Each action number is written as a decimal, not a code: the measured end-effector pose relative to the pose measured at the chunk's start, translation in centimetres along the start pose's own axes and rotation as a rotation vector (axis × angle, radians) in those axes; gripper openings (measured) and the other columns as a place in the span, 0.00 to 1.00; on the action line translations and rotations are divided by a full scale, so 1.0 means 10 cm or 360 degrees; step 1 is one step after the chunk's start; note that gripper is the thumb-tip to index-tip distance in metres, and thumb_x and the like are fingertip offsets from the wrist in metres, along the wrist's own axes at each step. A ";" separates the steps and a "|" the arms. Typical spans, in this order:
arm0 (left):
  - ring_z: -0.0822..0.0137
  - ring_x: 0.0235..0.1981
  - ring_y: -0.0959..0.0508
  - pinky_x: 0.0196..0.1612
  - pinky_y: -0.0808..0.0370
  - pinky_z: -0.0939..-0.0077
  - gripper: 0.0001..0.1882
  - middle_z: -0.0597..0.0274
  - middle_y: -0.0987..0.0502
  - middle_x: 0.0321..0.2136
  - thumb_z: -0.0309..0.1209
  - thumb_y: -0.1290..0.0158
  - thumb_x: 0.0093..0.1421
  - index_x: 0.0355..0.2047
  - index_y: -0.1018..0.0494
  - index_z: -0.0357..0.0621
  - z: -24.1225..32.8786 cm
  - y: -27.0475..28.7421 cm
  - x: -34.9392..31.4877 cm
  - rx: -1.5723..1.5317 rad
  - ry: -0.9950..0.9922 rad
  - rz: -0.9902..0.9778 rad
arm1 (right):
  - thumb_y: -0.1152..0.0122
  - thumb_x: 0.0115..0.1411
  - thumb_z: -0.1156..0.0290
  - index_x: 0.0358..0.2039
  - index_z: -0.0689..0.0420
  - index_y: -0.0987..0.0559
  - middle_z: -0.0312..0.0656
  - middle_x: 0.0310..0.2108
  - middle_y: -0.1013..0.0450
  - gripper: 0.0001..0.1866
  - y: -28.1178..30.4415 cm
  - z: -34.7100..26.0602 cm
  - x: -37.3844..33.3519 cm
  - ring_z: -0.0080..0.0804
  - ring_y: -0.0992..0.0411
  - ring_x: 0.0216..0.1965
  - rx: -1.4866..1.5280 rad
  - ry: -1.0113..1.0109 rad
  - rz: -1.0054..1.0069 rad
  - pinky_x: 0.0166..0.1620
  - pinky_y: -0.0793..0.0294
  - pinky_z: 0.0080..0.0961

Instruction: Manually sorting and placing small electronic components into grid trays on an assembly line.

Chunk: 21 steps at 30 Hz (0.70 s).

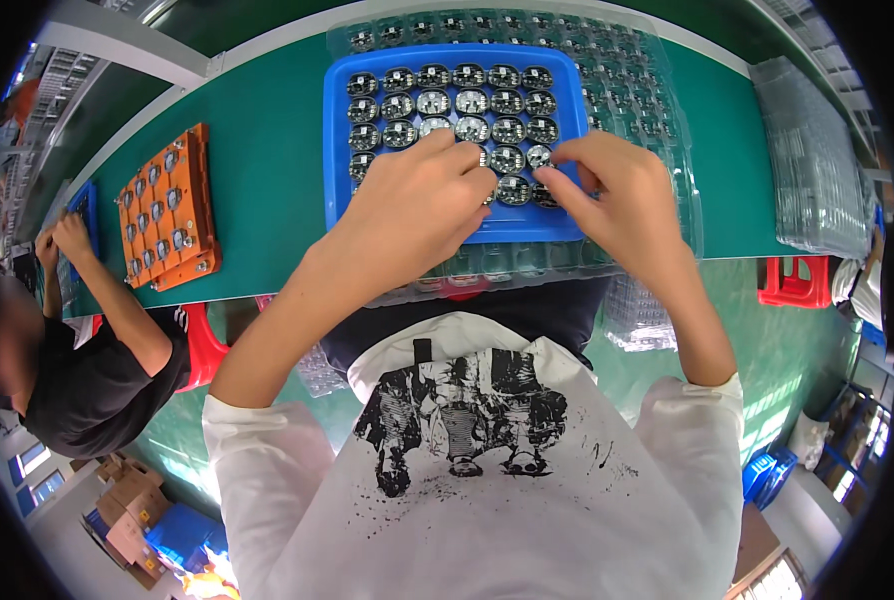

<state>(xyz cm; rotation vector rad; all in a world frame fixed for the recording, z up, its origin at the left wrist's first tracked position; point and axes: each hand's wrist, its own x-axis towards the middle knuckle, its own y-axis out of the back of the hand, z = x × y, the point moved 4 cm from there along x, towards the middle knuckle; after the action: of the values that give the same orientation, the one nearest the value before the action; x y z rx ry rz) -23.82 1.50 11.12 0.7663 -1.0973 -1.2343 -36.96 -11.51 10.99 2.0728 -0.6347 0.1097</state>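
Green surface carries a blue rectangular plastic tray of small round dark components. Left hand and right hand at tray's near rows, fingers pinching components; transparent blister tray beneath.

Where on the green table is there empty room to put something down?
Bare green table lies between the orange fixture and the blue tray. It is crowded in the tray, where the left hand and right hand work, and rightward under clear trays.
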 end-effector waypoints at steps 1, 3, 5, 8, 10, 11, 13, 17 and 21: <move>0.62 0.35 0.25 0.33 0.23 0.67 0.07 0.62 0.26 0.28 0.28 0.37 0.49 0.25 0.24 0.40 -0.01 -0.01 0.00 0.0002 -0.0007 0.0000 | 0.31 0.51 0.75 0.30 0.61 0.20 0.41 0.21 0.29 0.07 -0.05 0.01 0.04 0.33 0.33 0.19 -0.0042 0.0051 0.0009 0.23 0.34 0.29; 0.61 0.34 0.27 0.32 0.26 0.66 0.08 0.63 0.29 0.27 0.29 0.37 0.50 0.27 0.26 0.42 -0.04 -0.02 -0.01 -0.0052 0.0050 0.0020 | 0.31 0.51 0.75 0.30 0.61 0.20 0.41 0.21 0.29 0.07 -0.09 0.03 0.05 0.33 0.32 0.19 -0.0087 0.0103 0.0023 0.23 0.34 0.29; 0.61 0.34 0.26 0.32 0.26 0.66 0.09 0.63 0.29 0.27 0.29 0.37 0.50 0.27 0.26 0.42 -0.05 -0.02 -0.02 -0.0051 0.0066 0.0033 | 0.32 0.51 0.75 0.30 0.61 0.19 0.41 0.21 0.28 0.06 -0.13 0.04 0.06 0.34 0.31 0.19 -0.0120 0.0112 -0.0021 0.24 0.33 0.30; 0.61 0.35 0.25 0.33 0.25 0.66 0.09 0.62 0.28 0.28 0.30 0.36 0.49 0.27 0.25 0.41 -0.01 0.01 0.01 -0.0049 0.0074 0.0046 | 0.33 0.52 0.76 0.31 0.61 0.19 0.42 0.22 0.28 0.06 -0.09 0.05 0.03 0.35 0.29 0.20 -0.0100 0.0078 -0.0004 0.25 0.32 0.31; 0.61 0.35 0.24 0.34 0.23 0.67 0.09 0.62 0.26 0.28 0.30 0.36 0.49 0.26 0.25 0.40 0.01 0.01 0.04 -0.0046 0.0069 0.0050 | 0.33 0.52 0.76 0.31 0.61 0.19 0.42 0.22 0.28 0.05 -0.08 0.04 0.03 0.36 0.29 0.21 -0.0100 0.0118 -0.0029 0.25 0.31 0.31; 0.61 0.35 0.24 0.34 0.23 0.67 0.09 0.62 0.26 0.28 0.30 0.36 0.49 0.26 0.25 0.41 0.03 0.00 0.06 -0.0061 0.0023 0.0091 | 0.34 0.52 0.77 0.31 0.61 0.19 0.43 0.22 0.28 0.05 -0.08 0.03 0.04 0.37 0.29 0.21 -0.0100 0.0154 -0.0050 0.26 0.30 0.32; 0.61 0.35 0.24 0.34 0.23 0.67 0.10 0.62 0.26 0.29 0.31 0.36 0.48 0.26 0.25 0.41 0.05 -0.03 0.09 -0.0077 -0.0023 0.0136 | 0.34 0.52 0.77 0.31 0.61 0.18 0.43 0.23 0.28 0.05 -0.07 0.02 0.03 0.38 0.28 0.22 -0.0112 0.0188 -0.0058 0.27 0.30 0.32; 0.63 0.34 0.25 0.31 0.24 0.68 0.09 0.64 0.27 0.27 0.31 0.36 0.48 0.25 0.25 0.43 0.08 -0.17 0.15 -0.0027 -0.0090 0.0160 | 0.34 0.52 0.78 0.31 0.61 0.18 0.44 0.23 0.28 0.05 -0.06 0.06 0.03 0.42 0.27 0.24 -0.0124 0.0190 -0.0077 0.27 0.29 0.33; 0.63 0.33 0.26 0.30 0.25 0.67 0.08 0.66 0.28 0.26 0.31 0.37 0.50 0.25 0.26 0.44 0.08 -0.23 0.16 0.0053 -0.0058 0.0078 | 0.34 0.52 0.78 0.31 0.61 0.18 0.44 0.24 0.27 0.05 -0.04 0.06 0.03 0.42 0.27 0.24 -0.0133 0.0198 -0.0087 0.27 0.29 0.33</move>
<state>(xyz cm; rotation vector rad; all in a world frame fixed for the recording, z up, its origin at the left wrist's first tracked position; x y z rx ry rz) -25.43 -0.48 9.62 0.7403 -1.1627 -1.1951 -36.60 -11.96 10.43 1.9842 -0.4982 0.1768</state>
